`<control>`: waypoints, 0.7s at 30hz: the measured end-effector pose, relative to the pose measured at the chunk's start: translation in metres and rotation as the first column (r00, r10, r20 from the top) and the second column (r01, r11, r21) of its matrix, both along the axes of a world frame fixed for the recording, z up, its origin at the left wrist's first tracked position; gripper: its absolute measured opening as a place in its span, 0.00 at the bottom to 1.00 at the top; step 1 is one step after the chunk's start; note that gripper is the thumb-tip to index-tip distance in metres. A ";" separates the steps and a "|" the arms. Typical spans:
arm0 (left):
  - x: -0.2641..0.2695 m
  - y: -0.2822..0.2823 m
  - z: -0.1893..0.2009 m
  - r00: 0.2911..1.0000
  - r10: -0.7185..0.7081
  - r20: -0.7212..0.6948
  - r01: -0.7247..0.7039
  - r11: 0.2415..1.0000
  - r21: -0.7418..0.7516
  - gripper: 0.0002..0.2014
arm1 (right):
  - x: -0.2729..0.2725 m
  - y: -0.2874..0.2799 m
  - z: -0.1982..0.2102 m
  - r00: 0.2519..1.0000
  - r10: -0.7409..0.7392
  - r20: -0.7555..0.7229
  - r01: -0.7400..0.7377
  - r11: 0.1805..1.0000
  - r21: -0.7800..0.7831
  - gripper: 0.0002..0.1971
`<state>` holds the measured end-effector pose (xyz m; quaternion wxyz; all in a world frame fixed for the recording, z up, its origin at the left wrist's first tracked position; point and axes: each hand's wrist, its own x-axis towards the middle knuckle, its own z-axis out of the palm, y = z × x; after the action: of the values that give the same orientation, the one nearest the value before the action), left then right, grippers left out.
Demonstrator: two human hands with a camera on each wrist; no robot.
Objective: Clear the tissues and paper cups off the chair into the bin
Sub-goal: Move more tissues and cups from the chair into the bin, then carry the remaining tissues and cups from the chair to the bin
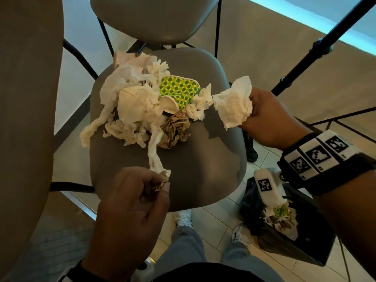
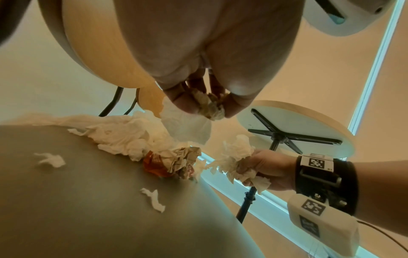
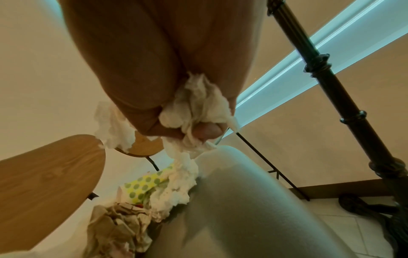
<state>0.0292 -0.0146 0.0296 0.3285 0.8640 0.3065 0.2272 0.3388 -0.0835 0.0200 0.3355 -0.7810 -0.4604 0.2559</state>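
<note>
A heap of crumpled white tissues [image 1: 130, 94] lies on the grey chair seat [image 1: 193, 159], with a flattened green-dotted paper cup [image 1: 178, 89] and a crumpled brown wrapper [image 1: 175, 130] in it. My left hand [image 1: 160, 183] pinches the end of a twisted tissue strand [image 1: 154, 155] at the seat's front edge; the left wrist view shows the wad [image 2: 209, 106] between its fingertips. My right hand [image 1: 249, 110] grips a white tissue wad [image 1: 234, 106] at the seat's right edge, also seen in the right wrist view as a tissue wad [image 3: 198, 111].
A black-lined bin [image 1: 284, 226] holding tissues and a dotted cup stands on the tiled floor at the lower right, beside my feet. A second chair [image 1: 154, 19] stands behind. A black pole [image 1: 321, 47] slants at the right. A wooden round table [image 2: 295, 125] is nearby.
</note>
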 end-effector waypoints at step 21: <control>0.043 -0.051 0.028 0.938 -0.308 0.159 0.297 0.951 0.086 0.07 | -0.018 -0.110 0.045 0.994 -0.107 -0.034 0.110 0.986 0.128 0.13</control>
<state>0.0721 -0.0652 0.0580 0.3584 0.8877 0.1338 0.2562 0.3212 -0.1937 0.0646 0.4052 -0.7779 -0.4283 0.2173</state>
